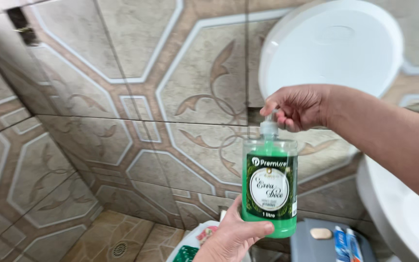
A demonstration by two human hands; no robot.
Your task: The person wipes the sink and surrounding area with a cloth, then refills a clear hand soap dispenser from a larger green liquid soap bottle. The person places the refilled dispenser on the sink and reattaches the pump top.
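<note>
Patterned beige and brown tiles cover the walls of a small bathroom, with a round drain set in the tiled floor at lower left; a raised white toilet lid stands at upper right, and the toilet's white rim curves down the right edge. Held in mid-air before the wall, upright, is a clear bottle of green liquid with a dark green label. The left hand supports the bottle from below, its grip curled around the base with the thumb across the lower front. The right hand reaches in from the right; its grip is pinched around the white pump top, fingertips pressed together over the nozzle. Below the bottle, a grey box carries a beige bar of soap and a blue, white and red tube; a white object with green and red markings lies just beside the left wrist, too hidden to identify.
</note>
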